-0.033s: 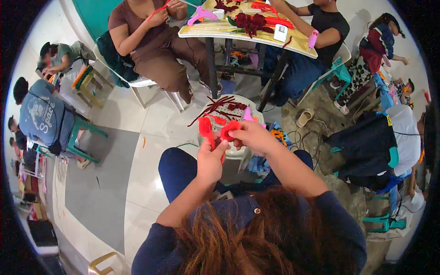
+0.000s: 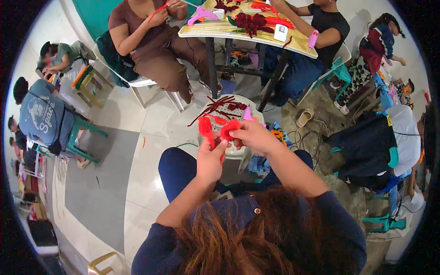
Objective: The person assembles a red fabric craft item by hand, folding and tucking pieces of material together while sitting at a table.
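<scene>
Over a white stool (image 2: 201, 137), my two hands are close together. Between its fingers, my left hand (image 2: 211, 161) pinches a red fuzzy petal-like piece (image 2: 206, 127) with a rounded top and a stem running down. My right hand (image 2: 255, 136) is closed on a curled red fuzzy piece (image 2: 228, 130), right beside the first one. On the stool lie dark red fuzzy stems (image 2: 213, 106), a small dark red cluster (image 2: 236, 106), another bright red piece (image 2: 219, 120) and a pink glue gun (image 2: 248, 113). My hands partly hide the stool top.
Ahead stands a table (image 2: 197, 31) with dark red fuzzy flowers (image 2: 251, 24), red stems and glue guns; two people sit at it. Cables (image 2: 300, 140) lie on the floor to the right. A chair draped with dark cloth (image 2: 366, 142) is at right; other people sit at left.
</scene>
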`<state>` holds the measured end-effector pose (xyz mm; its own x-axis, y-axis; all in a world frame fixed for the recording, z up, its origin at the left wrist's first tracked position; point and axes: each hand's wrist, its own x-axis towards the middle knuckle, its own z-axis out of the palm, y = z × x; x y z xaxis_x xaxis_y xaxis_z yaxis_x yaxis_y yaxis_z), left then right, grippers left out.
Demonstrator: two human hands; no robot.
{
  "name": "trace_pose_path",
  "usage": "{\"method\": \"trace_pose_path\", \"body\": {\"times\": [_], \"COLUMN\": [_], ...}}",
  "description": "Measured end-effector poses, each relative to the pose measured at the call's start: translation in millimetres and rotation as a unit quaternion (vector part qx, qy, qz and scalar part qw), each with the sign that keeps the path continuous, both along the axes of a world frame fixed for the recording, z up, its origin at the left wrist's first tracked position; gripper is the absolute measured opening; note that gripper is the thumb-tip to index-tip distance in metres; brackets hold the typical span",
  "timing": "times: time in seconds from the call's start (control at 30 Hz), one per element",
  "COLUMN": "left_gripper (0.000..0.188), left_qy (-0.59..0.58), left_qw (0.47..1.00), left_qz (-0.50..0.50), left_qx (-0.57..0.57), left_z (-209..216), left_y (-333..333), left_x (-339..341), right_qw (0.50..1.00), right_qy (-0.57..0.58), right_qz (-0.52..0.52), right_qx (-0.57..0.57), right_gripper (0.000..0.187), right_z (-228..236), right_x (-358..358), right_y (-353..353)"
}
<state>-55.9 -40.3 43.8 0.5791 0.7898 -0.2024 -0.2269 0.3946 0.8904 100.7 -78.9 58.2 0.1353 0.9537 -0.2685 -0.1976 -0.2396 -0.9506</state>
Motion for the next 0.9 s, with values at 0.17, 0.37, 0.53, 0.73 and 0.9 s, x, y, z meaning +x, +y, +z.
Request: {"method": "trace_pose_path", "body": {"times": [0.17, 0.37, 0.53, 0.73, 0.9], "left_gripper": [0.027, 0.033, 0.042, 0.047, 0.060], "left_qy": [-0.084, -0.004, 0.049, 0.050, 0.059], "left_qw": [0.996, 0.993, 0.989, 0.990, 0.979], "left_qz": [0.017, 0.010, -0.009, -0.042, -0.042], "left_qx": [0.004, 0.118, 0.137, 0.121, 0.189], "left_z": [-16.6, -13.6, 1.6, 7.7, 5.7], "left_y": [-0.2, -1.8, 0.4, 8.1, 11.4], "left_x": [4.2, 3.8, 4.7, 1.7, 2.1], "right_qw": [0.999, 0.992, 0.986, 0.986, 0.985], "right_qy": [-0.044, -0.123, -0.167, -0.161, -0.169], "right_qz": [0.021, 0.002, -0.006, -0.006, -0.013], "right_qx": [0.015, -0.003, -0.016, -0.033, 0.027], "right_gripper": [0.015, 0.014, 0.017, 0.020, 0.020], "right_z": [7.1, -0.1, 2.0, 9.3, 10.5], "right_x": [-4.9, -7.7, 0.0, 0.7, 1.2], "right_y": [-1.4, -1.0, 1.6, -1.7, -1.3]}}
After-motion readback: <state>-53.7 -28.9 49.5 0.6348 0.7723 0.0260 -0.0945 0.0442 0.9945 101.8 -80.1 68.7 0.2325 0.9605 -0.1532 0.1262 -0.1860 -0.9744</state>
